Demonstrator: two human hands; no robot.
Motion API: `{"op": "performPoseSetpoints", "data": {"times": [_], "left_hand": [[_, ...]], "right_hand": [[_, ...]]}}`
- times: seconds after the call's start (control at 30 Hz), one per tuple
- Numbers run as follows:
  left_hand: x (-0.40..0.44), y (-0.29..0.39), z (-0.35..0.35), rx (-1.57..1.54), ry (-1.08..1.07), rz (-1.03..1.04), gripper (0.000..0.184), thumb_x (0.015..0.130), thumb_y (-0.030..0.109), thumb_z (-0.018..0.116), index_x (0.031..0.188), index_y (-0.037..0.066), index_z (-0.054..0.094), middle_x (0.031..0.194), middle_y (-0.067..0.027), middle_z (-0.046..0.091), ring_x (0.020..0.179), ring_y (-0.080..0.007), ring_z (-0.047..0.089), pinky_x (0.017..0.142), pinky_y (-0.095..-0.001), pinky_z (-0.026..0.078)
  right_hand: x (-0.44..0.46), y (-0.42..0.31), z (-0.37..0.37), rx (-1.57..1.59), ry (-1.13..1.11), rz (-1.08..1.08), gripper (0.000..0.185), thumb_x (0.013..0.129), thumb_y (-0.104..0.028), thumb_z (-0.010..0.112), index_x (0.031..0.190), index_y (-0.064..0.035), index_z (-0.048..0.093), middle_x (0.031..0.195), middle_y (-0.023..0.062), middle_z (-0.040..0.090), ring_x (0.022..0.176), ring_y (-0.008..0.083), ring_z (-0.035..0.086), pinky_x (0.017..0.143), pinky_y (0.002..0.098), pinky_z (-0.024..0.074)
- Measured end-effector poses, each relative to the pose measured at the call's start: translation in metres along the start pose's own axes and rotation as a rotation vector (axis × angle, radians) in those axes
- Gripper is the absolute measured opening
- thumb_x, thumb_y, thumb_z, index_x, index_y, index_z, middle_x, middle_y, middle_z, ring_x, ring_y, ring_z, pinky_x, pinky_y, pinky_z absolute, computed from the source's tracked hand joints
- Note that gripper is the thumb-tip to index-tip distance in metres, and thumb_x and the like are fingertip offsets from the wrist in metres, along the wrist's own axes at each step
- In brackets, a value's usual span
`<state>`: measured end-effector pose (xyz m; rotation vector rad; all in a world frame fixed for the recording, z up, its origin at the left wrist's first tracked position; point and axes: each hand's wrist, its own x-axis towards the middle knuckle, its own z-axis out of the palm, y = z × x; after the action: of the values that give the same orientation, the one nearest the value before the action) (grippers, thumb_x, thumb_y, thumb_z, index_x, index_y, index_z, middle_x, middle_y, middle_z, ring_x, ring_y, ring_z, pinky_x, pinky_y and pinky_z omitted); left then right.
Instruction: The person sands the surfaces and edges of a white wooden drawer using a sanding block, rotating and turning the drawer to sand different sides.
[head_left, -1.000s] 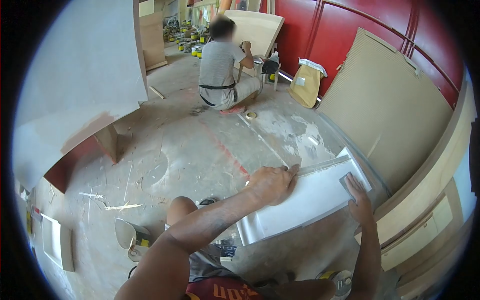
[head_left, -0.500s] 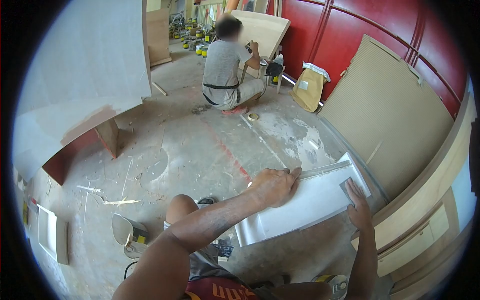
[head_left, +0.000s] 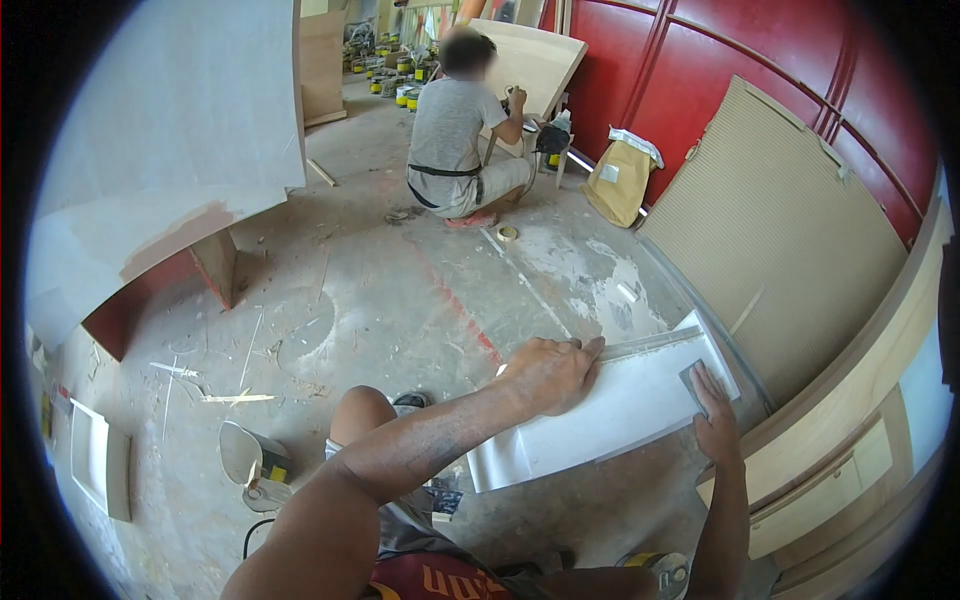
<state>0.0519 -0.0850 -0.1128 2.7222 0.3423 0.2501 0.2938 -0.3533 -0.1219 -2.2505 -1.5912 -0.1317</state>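
A white painted panel (head_left: 620,405) with a raised rim lies tilted in front of me, low over the floor. My left hand (head_left: 555,375) is closed over its far edge, fingers curled round the rim. At the panel's right end, my right hand (head_left: 715,415) presses a small grey sheet of sandpaper (head_left: 690,377) against the white face. The fingers of that hand lie together along the sheet. What supports the panel underneath is hidden.
A co-worker (head_left: 450,135) squats ahead by a curved wooden board (head_left: 525,65). A cut-open container (head_left: 245,455) and a white frame (head_left: 100,460) stand left. Corrugated cardboard (head_left: 780,230) leans on the right; a can (head_left: 660,570) sits near my right arm.
My right hand and the sandpaper stay at almost the same spot on the panel. My left hand keeps its hold. The co-worker's raised hand has shifted slightly.
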Motion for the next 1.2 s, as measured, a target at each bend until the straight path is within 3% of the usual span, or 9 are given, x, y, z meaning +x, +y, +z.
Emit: {"op": "performPoseSetpoints", "data": {"times": [0.33,0.97,1.07,1.2], "left_hand": [[-0.001,0.002,-0.003,0.003,0.042,0.026,0.049,0.108,0.028,0.038,0.144,-0.002,0.051,0.102,-0.0245,0.073,0.094,-0.0402,0.073,0.088,-0.0492,0.056],[0.009,-0.014,0.023,0.091,0.079,0.084,0.051,0.108,0.03,0.038,0.148,0.0,0.048,0.099,-0.0232,0.074,0.089,-0.0398,0.074,0.084,-0.0482,0.057],[0.009,-0.015,0.026,0.133,0.24,0.175,0.052,0.107,0.03,0.039,0.148,-0.001,0.047,0.099,-0.0234,0.074,0.088,-0.0394,0.074,0.083,-0.0475,0.057],[0.007,-0.009,0.015,0.136,0.098,0.064,0.053,0.108,0.031,0.038,0.149,-0.001,0.046,0.101,-0.0237,0.074,0.091,-0.0392,0.073,0.086,-0.0474,0.056]], "right_hand": [[-0.002,-0.003,-0.001,-0.009,0.013,-0.01,0.079,0.074,0.002,0.047,0.152,0.0016,0.047,0.159,0.0225,0.044,0.151,0.0376,0.036,0.128,0.0495,0.0202],[0.0,-0.002,-0.002,-0.035,0.021,-0.071,0.081,0.073,0.003,0.047,0.154,0.0004,0.044,0.16,0.0223,0.042,0.152,0.0374,0.035,0.128,0.0509,0.0207],[-0.002,0.0,0.0,-0.063,0.017,-0.064,0.08,0.073,0.003,0.047,0.154,0.0005,0.044,0.16,0.0227,0.042,0.152,0.0376,0.035,0.128,0.0509,0.0206],[-0.002,-0.001,0.0,-0.053,0.01,-0.044,0.08,0.074,0.003,0.048,0.154,0.0,0.044,0.161,0.0207,0.041,0.152,0.0365,0.034,0.128,0.0504,0.0197]]}}
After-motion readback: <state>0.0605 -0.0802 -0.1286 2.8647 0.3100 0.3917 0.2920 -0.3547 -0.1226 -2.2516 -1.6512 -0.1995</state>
